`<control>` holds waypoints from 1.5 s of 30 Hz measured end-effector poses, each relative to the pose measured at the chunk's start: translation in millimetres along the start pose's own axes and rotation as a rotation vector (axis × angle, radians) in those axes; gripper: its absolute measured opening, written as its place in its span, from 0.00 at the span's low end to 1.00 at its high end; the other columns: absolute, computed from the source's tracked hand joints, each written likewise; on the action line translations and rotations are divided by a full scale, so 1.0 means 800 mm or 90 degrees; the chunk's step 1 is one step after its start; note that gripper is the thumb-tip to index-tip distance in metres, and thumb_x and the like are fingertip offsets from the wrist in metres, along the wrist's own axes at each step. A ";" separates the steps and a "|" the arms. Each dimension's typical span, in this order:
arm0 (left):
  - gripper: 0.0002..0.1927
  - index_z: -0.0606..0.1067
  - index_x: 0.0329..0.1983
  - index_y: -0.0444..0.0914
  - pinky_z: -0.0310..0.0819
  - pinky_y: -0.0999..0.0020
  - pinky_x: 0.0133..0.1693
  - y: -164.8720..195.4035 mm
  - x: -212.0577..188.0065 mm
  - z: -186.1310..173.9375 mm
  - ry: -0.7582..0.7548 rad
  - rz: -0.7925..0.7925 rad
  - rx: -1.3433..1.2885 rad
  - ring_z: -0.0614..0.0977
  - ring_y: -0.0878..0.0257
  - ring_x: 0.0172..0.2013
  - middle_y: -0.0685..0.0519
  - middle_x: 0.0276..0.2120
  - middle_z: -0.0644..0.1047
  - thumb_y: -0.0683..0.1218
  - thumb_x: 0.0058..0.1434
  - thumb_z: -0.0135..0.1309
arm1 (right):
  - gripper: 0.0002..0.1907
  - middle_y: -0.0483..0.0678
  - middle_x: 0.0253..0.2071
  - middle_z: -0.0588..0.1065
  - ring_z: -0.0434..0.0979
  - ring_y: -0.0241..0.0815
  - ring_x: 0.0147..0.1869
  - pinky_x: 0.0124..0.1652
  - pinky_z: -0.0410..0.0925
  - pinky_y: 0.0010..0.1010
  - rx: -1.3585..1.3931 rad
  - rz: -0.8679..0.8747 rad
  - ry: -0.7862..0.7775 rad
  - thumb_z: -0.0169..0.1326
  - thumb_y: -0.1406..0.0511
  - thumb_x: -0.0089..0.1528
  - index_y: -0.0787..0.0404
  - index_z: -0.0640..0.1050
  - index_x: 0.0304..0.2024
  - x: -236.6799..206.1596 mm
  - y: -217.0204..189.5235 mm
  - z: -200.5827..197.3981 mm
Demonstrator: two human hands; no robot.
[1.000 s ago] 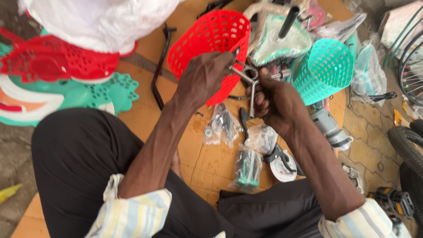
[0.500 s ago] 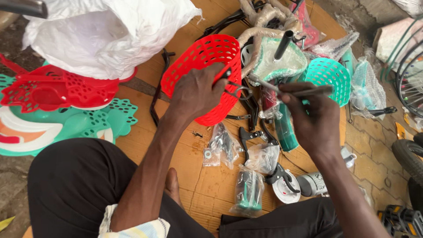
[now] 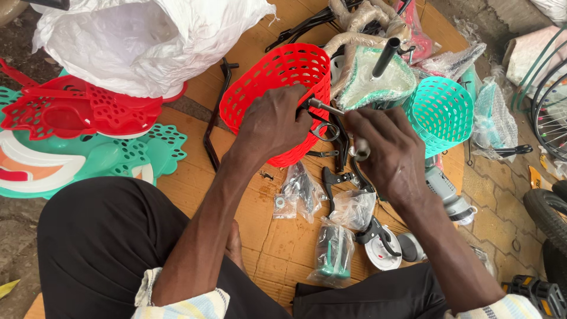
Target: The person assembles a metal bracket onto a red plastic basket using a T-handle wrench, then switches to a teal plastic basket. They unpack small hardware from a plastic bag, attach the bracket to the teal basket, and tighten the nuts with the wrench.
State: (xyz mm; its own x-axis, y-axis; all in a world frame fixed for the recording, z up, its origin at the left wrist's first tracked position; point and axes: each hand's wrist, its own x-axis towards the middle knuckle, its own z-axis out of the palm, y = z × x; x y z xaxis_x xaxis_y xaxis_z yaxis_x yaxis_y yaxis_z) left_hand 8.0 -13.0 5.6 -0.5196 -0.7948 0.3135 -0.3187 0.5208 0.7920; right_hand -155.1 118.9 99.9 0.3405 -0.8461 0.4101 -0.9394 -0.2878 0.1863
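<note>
Plastic basket (image 3: pixel 269 88) lies left of second basket (image 3: pixel 443 112), both on cardboard (image 3: pixel 189 177).

Flattened cardboard (image 3: pixel 269 233) is lying beneath both hands, carrying a red basket (image 3: pixel 277 77), teal basket (image 3: pixel 443 109) and bagged parts (image 3: pixel 331 257).

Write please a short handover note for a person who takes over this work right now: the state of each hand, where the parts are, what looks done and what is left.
Left hand: shut on a metal clamp, over the red basket.
Right hand: shut on a small metal part beside the clamp; a thin bolt reaches between the two hands.
Around: teal basket to the right; bagged parts and brake levers on the cardboard below.
Done: clamp and bolt are in hand.
Left: clamp not visibly fixed to the basket; bags look unopened.
</note>
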 end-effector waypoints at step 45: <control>0.15 0.73 0.34 0.31 0.73 0.43 0.32 0.019 -0.006 0.003 0.024 0.024 -0.076 0.80 0.35 0.31 0.34 0.28 0.77 0.50 0.63 0.54 | 0.11 0.44 0.50 0.82 0.76 0.46 0.56 0.55 0.62 0.38 0.050 0.108 0.024 0.59 0.67 0.65 0.55 0.82 0.51 -0.019 0.013 0.009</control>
State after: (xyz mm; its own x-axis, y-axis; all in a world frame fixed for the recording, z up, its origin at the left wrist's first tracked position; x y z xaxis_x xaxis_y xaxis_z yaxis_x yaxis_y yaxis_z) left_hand 3.9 -0.4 14.8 -0.4991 -0.7872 0.3623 -0.2016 0.5121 0.8349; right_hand -170.5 125.5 88.9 0.1765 -0.8684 0.4633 -0.9832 -0.1774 0.0420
